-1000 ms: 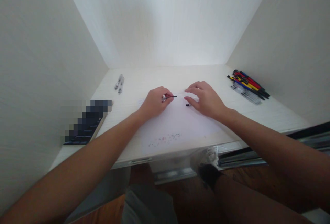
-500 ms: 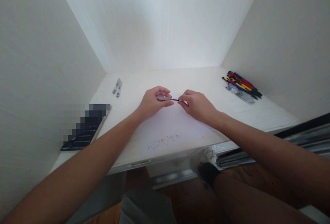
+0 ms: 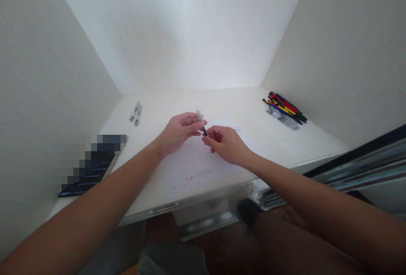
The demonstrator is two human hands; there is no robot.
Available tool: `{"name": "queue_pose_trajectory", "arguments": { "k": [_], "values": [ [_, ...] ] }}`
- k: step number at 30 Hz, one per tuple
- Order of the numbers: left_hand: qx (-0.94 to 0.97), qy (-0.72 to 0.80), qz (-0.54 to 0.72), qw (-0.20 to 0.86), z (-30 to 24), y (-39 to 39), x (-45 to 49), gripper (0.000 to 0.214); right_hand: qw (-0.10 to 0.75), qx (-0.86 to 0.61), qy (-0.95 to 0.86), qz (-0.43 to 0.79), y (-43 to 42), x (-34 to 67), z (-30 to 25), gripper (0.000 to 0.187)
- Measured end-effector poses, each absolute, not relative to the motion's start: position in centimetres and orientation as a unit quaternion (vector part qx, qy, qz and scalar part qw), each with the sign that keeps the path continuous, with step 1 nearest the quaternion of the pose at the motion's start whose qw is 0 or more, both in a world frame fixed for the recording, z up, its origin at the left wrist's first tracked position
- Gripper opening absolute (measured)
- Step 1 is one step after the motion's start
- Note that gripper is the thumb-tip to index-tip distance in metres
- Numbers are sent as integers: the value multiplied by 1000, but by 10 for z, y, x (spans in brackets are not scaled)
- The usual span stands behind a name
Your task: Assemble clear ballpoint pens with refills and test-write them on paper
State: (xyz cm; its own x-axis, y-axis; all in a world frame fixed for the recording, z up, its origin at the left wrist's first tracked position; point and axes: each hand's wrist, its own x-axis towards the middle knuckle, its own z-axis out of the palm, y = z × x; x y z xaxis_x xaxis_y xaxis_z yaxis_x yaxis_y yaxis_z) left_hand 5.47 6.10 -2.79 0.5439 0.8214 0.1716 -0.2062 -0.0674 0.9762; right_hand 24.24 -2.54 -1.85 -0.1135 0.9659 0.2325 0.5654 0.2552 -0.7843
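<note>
Over the white paper (image 3: 190,165), a clear pen (image 3: 199,114) with a black lower end stands tilted between my two hands. My left hand (image 3: 179,131) pinches its transparent barrel between thumb and fingers. The fingertips of my right hand (image 3: 225,142) are closed at the black lower end, just above the paper. Behind the right hand's knuckles shows a small clear piece (image 3: 236,129); whether it lies on the paper or touches the hand I cannot tell.
Two clear pens (image 3: 136,113) lie at the left of the white desk (image 3: 177,99). Several red, yellow, blue and black pens (image 3: 287,107) are piled at the right, beside several clear pens (image 3: 283,118). A dark striped object (image 3: 91,178), partly pixelated, sits at the left edge. Walls enclose three sides.
The pen has turned from nearly level to steeply tilted, black end down. My right hand has moved closer to my left. The small clear piece now shows behind it. The view has shifted slightly.
</note>
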Motion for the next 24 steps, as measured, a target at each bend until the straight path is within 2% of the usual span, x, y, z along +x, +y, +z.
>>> {"name": "queue_pose_trajectory", "arguments": {
  "k": [9, 18, 21, 24],
  "values": [
    [490, 208, 439, 723, -12, 60, 53, 36, 357, -544, -699, 297, -38, 252, -25, 19],
    [443, 216, 457, 740, -2, 55, 52, 37, 345, -555, -695, 299, -41, 259, -29, 19],
    [432, 230, 470, 734, -1, 55, 51, 54, 352, -560, -687, 300, -42, 260, -30, 19],
    [424, 264, 500, 708, -5, 57, 49, 77, 401, -566, -656, 299, -43, 261, -28, 22]
  ]
}}
